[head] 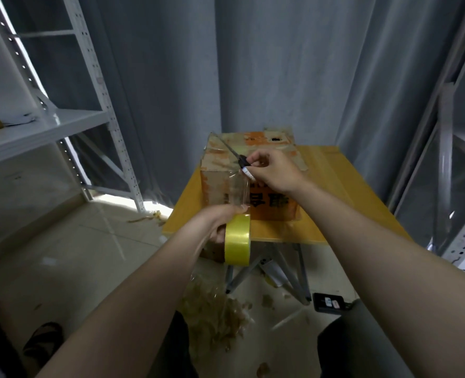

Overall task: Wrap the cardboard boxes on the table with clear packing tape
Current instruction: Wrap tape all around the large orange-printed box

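Observation:
A worn cardboard box point(220, 173) with orange print and old tape stands on a small yellow table point(332, 186). My left hand point(220, 222) grips a roll of yellowish clear tape point(237, 240) at the table's front edge. A strip of tape point(235, 186) runs from the roll up the box's near face. My right hand point(273, 170) pinches a thin knife point(232, 154) with a dark handle over the box's top front edge, its blade pointing toward the far left corner.
White metal shelving point(62, 124) stands to the left and more shelving point(449, 159) to the right. Grey curtains hang behind the table. Crumpled used tape point(215, 309) litters the floor under the folding table legs, next to a dark device point(331, 302).

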A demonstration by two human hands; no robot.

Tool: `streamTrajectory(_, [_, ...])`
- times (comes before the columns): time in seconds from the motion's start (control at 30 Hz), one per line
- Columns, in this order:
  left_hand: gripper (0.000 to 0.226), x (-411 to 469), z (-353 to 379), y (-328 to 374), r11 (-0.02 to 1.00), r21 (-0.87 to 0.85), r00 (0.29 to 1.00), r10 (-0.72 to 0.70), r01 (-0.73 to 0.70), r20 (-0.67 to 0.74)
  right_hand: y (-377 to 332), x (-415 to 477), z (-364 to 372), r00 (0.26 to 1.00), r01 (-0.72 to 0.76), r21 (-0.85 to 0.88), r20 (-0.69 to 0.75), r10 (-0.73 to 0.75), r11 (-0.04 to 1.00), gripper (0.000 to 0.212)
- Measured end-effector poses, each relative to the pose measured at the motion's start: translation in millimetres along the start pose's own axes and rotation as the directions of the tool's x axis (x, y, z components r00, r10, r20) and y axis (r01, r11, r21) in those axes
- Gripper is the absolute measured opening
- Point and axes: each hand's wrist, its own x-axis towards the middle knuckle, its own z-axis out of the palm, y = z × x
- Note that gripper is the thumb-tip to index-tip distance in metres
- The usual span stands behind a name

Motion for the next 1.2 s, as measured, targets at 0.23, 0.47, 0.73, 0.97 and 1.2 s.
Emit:
streamTrajectory(0.23, [0.029, -3.9, 8.7, -10.9, 0.969, -0.220, 0.994, 0.108, -0.109, -0.018, 3.6, -9.0, -19.3, 0.980, 0.023, -0.030, 0.199, -0.017, 0.999, 0.026])
streamTrajectory(0.47, [0.019, -15.0, 17.7, -17.2, 0.918, -0.321, 0.971, 0.202, -0.232, -0.126, 17.1, -28.1, -50.2, 0.826, -0.175, -0.453, 0.416, 0.381, 0.874, 0.062])
streamTrajectory(0.73, [0.022, -18.3, 17.7, -20.6, 0.893, -0.378, 0.969, 0.209, -0.244, -0.132, 49.5, -49.5, -70.9, 0.770, -0.408, -0.342, 0.370, 0.520, 0.847, 0.047])
streamTrajectory(0.97, [0.019, -17.8, 17.0, -21.4, 0.915, -0.326, 0.969, 0.205, -0.239, -0.136, 34.3, -34.1, -49.4, 0.790, -0.368, -0.306, 0.395, 0.469, 0.878, 0.051])
streamTrajectory(1.2, [0.019, -11.5, 16.2, -24.2, 0.917, -0.318, 0.969, 0.215, -0.242, -0.119, 22.1, -18.6, -41.9, 0.747, -0.413, -0.381, 0.378, 0.547, 0.827, 0.035])
